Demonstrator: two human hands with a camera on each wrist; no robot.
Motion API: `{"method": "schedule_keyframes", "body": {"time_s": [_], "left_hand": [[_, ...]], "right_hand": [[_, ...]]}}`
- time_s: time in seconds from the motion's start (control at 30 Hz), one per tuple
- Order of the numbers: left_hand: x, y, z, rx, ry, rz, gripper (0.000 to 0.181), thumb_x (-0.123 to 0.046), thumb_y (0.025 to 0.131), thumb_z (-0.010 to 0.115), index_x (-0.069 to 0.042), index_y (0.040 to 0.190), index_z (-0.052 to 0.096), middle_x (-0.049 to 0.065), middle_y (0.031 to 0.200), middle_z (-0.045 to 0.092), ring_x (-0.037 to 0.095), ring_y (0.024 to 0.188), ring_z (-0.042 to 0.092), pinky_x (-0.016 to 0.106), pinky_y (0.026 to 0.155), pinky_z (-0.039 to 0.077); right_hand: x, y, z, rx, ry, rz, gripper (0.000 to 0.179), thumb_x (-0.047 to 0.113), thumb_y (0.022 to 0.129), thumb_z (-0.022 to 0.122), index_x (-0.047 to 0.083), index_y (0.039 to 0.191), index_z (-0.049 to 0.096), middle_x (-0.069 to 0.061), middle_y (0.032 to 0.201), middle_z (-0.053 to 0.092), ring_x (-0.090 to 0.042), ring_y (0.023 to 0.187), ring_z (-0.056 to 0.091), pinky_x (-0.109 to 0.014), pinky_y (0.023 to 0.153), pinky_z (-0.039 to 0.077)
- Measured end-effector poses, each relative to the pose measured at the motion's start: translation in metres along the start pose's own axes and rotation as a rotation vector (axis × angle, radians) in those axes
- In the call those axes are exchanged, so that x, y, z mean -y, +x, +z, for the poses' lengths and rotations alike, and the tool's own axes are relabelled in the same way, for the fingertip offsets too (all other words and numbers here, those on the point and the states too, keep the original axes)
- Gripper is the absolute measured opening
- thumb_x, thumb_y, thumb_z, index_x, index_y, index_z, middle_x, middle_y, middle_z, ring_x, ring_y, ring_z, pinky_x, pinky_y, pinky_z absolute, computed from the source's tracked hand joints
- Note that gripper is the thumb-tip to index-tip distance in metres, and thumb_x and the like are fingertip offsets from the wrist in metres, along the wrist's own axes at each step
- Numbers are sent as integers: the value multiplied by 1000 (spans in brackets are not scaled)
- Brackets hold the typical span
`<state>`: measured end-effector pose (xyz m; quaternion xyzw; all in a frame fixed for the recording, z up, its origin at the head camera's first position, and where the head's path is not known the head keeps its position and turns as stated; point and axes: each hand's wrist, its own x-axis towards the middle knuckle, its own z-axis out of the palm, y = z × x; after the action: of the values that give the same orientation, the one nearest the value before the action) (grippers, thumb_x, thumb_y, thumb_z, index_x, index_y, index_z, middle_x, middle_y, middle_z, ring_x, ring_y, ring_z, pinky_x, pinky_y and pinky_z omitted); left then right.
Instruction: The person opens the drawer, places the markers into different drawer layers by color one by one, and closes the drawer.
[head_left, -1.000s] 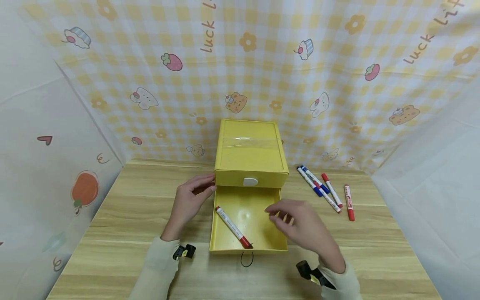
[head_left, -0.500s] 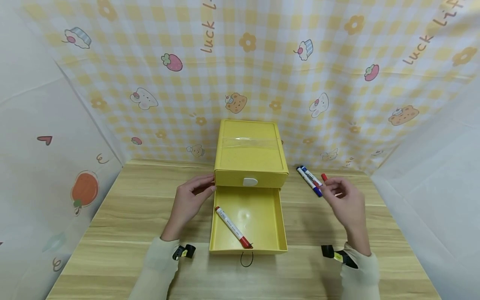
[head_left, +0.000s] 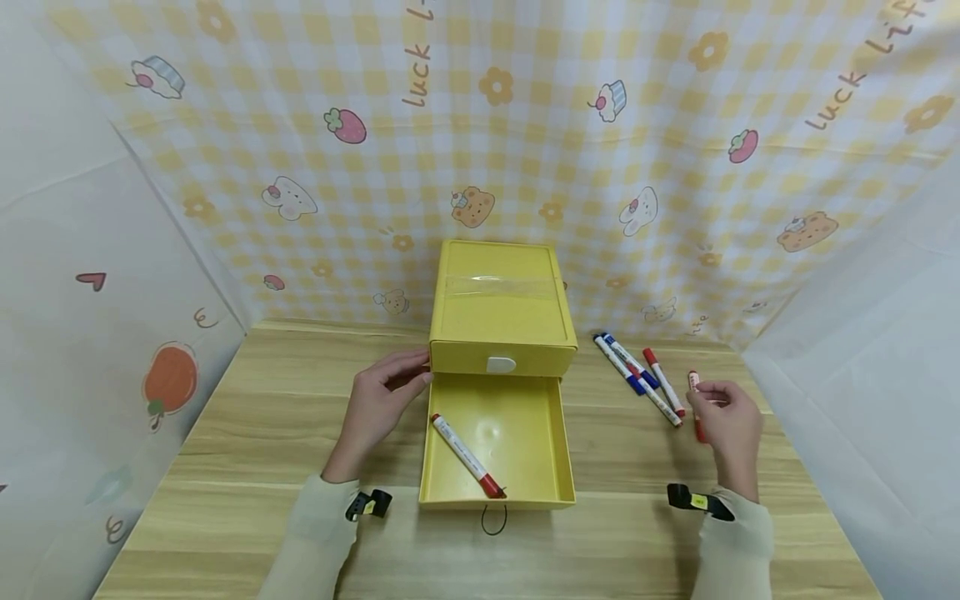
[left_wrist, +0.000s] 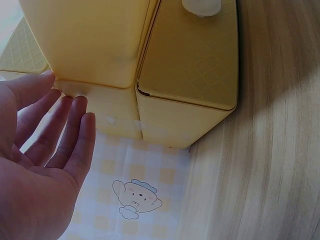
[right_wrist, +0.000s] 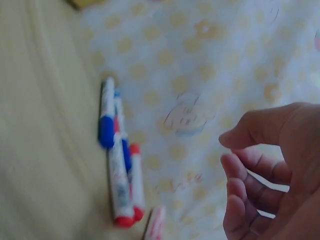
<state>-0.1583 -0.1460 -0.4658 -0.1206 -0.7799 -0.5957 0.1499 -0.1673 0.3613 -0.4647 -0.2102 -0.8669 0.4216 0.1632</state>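
Left hand point(head_left: 382, 398): loose, touching the yellow plastic drawer box point(head_left: 498, 310) on its right.
Right hand point(head_left: 729, 421): loosely bent, gripping nothing, near a red-and-white marker pen point(head_left: 701, 430).

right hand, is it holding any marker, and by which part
Nothing is held; the right hand is over the rightmost red marker but apart from it.
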Motion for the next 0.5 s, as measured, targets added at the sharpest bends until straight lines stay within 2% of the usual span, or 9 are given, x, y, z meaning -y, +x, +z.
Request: {"method": "schedule_keyframes", "body": {"time_s": [0.1,0.17,0.37,0.5], "left_hand": [[-1,0,0,0,0,-7,30,-4,99,84,0,128,80,11,132,77,28,118,75,25,97,61],[-1,0,0,0,1,-11,29,-5,99,84,0,128,80,10,132,77,28,118,75,26,98,61],[-1,0,0,2,-2,-2,29,-7,101,83,0,128,80,13,131,77,31,117,75,29,98,62],[-1,0,0,2,2,1,29,-6,100,83,0,128,80,13,131,77,31,118,75,28,98,62]], "right_hand": [[-16,6,-1,7,-58,57,27,18,98,80,-2,116,74,20,77,65,2,70,55,-20,61,46],[-24,10,-1,12,-96,83,31,20,98,80,-4,118,74,13,80,68,-2,72,55,-25,65,45],[-41,15,-1,28,-172,114,40,22,99,79,-7,125,71,-20,104,74,-25,89,61,-37,75,44],[-49,15,0,46,-194,124,43,24,99,76,-8,126,71,-27,112,72,-34,96,61,-39,76,45]]}}
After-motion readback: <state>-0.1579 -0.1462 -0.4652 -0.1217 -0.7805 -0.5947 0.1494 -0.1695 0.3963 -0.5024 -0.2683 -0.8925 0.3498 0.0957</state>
